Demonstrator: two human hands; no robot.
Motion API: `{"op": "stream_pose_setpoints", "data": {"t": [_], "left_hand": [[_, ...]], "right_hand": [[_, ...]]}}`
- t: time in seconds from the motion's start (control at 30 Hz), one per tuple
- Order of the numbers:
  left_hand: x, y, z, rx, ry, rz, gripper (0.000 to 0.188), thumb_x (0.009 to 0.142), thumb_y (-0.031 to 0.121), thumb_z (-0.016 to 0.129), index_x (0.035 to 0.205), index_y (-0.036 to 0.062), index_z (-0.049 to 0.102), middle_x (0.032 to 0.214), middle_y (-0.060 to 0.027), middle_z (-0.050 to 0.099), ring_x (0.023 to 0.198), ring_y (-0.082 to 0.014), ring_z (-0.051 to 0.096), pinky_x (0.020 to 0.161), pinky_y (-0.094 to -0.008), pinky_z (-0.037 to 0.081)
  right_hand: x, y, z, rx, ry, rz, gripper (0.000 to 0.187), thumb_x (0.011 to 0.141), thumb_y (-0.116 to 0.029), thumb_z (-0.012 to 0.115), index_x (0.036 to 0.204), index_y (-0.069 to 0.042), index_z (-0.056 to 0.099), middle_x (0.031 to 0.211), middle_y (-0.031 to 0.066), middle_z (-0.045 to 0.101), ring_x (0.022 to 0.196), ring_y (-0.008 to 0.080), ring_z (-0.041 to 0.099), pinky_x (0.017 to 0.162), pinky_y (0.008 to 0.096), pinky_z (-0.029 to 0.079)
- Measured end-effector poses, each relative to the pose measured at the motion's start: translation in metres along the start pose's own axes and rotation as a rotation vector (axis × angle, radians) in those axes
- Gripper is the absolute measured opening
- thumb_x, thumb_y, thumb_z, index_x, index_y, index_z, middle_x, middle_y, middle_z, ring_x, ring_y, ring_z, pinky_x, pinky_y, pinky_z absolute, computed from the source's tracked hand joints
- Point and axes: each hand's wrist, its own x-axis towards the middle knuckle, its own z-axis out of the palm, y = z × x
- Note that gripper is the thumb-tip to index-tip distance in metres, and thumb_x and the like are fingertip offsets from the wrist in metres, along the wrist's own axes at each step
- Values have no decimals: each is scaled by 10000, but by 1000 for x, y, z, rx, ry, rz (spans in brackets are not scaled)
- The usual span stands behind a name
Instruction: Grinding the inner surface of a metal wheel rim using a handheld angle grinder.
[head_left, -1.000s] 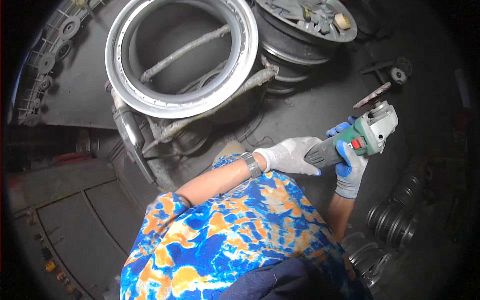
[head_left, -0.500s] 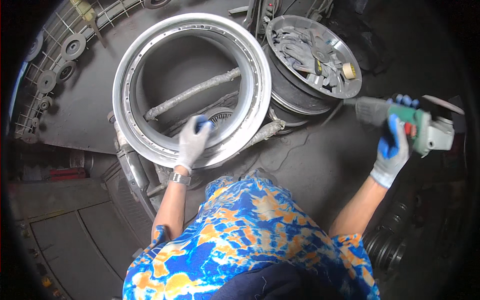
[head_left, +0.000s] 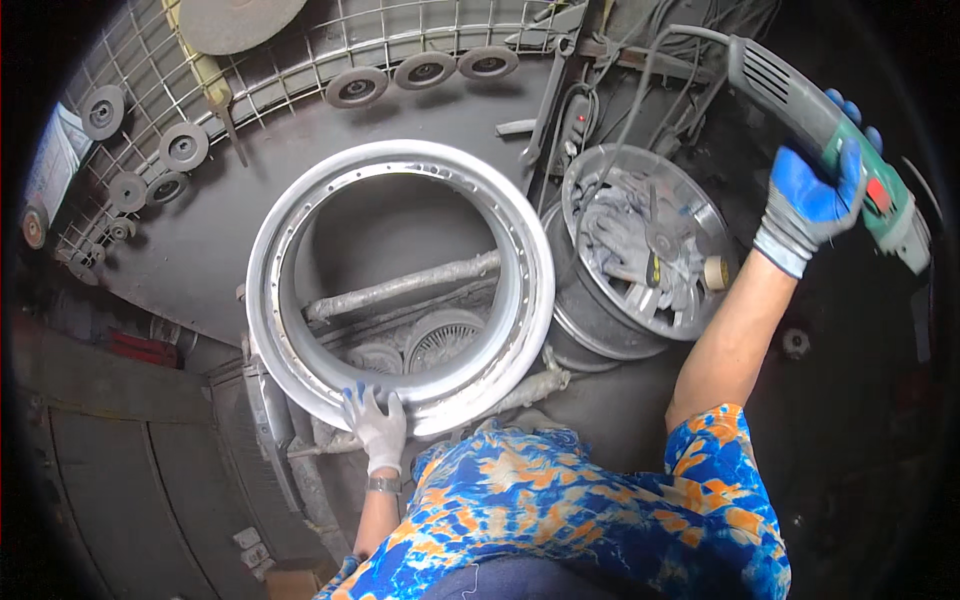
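My right hand (head_left: 813, 198), in a grey-and-blue work glove, is closed round the body of a green-and-grey angle grinder (head_left: 800, 100), raised at the far right. The grinder's head points down to the right, and its cord runs off from the back end. A large bare-metal wheel rim barrel (head_left: 262, 290) with small holes round its flange lies in front of me on wrapped bars. My left hand (head_left: 378, 425), gloved too, lies on the rim's near edge with its fingers apart.
Right of the rim barrel stands another wheel (head_left: 715, 225) full of used gloves and a tape roll (head_left: 715, 272). Wrapped bars (head_left: 405, 285) cross below the barrel. A wire rack (head_left: 290, 85) at the back carries several grinding discs (head_left: 357, 87). A wrench (head_left: 545, 100) hangs beside cables.
My left hand has gone from over the rim's opening to its near edge. My right hand has lifted the grinder farther away and turned it head-down. The view has shifted, showing more rack.
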Motion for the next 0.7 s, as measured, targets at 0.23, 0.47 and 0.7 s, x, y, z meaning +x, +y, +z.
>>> {"op": "stream_pose_setpoints", "data": {"t": [0.23, 0.47, 0.7], "left_hand": [[-38, 61, 72, 250, -138, -156, 507, 973, 433, 516, 1269, 57, 684, 1479, -236, 522, 1504, -444, 274, 1232, -661, 26], [-36, 130, 105, 331, -114, -325, 398, 985, 372, 483, 1109, 115, 760, 1390, -56, 635, 1449, -354, 395, 1213, -690, 75], [-28, 137, 116, 361, -91, -458, 349, 942, 350, 560, 1087, 114, 773, 1306, -51, 691, 1427, -322, 435, 1241, -628, 81]], "right_hand": [[36, 132, -163, -721, -175, -87, 344, 913, 71, 640, 1222, -61, 715, 1327, 135, 650, 1321, 255, 538, 1184, 393, 353], [26, 201, -272, -1521, -465, -159, 369, 889, 65, 652, 1225, -62, 735, 1274, 164, 694, 1069, 270, 707, 1034, 368, 521], [14, 298, -379, -1002, -389, 281, 275, 822, 21, 782, 1095, 5, 755, 1132, 101, 693, 1006, 184, 676, 948, 342, 567]]}}
